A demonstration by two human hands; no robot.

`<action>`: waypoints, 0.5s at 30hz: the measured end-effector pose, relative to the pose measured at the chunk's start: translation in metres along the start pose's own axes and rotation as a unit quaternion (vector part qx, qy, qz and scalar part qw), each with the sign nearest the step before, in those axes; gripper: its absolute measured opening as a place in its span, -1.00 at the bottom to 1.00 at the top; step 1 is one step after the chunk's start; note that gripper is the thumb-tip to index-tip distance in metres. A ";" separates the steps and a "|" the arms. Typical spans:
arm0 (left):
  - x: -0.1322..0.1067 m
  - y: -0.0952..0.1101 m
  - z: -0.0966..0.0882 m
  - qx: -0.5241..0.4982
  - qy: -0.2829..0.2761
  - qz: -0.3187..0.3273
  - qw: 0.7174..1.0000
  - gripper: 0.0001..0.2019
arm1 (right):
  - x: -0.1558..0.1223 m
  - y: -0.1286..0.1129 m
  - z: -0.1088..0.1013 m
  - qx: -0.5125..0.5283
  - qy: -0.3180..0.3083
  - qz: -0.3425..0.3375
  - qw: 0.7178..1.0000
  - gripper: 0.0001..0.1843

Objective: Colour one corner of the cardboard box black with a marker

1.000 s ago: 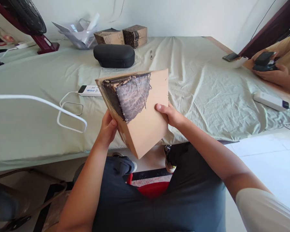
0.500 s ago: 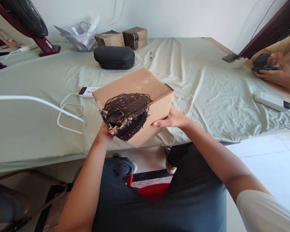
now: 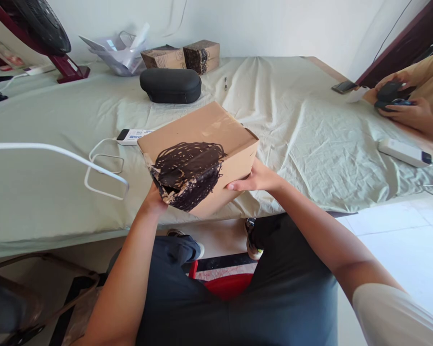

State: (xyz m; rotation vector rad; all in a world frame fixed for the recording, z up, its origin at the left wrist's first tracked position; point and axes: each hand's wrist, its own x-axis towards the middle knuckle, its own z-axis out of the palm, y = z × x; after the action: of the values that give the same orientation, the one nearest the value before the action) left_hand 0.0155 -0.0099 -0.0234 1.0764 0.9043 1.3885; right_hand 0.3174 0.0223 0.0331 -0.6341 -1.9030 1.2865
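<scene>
Tilted over the table's front edge, a brown cardboard box [image 3: 205, 125] is held between my two hands. Black scribbling covers its near left corner, where the cardboard looks torn. My left hand [image 3: 155, 199] grips the box at that corner from the left and below, its fingers mostly hidden behind the cardboard. My right hand [image 3: 254, 178] supports the right side, with the thumb lying along the near face and the other fingers out of sight behind or under it. Just behind the box's left edge lies a white power bank [image 3: 132, 137] with a cable.
On the cloth-covered table [image 3: 310, 134] are a black case [image 3: 171, 85], two smaller cardboard boxes [image 3: 202, 56], a plastic basket [image 3: 120, 60] and a fan [image 3: 65, 67]. A white cable [image 3: 57, 150] crosses the left. At right, another person's hands [image 3: 400, 98] hold a dark object near another power bank [image 3: 404, 152].
The box has tipped very slightly in my hands, its lower edge now a bit higher. My grip looks the same. The other person's hands have shifted a little around the dark object.
</scene>
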 end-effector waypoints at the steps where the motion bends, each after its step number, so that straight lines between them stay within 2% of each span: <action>1: 0.000 0.001 0.002 0.003 0.007 0.005 1.000 -0.32 | 0.000 0.000 0.000 -0.001 -0.001 0.002 1.000 -0.10; 5: 0.000 0.003 0.009 0.012 0.031 0.025 0.999 -0.29 | 0.000 0.000 -0.001 -0.003 -0.001 0.012 1.000 -0.06; 10: -0.001 0.003 0.012 0.011 0.047 0.055 0.997 -0.28 | 0.000 -0.002 -0.001 -0.020 -0.003 0.003 1.000 -0.14; 15: 0.001 0.000 0.003 -0.003 0.004 0.006 1.000 -0.37 | 0.000 -0.004 0.000 -0.026 0.000 -0.003 1.000 -0.16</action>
State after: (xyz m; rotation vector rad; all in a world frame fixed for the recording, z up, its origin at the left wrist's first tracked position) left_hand 0.0189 -0.0086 -0.0226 1.0728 0.9000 1.4055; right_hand 0.3180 0.0208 0.0370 -0.6549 -1.9432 1.2360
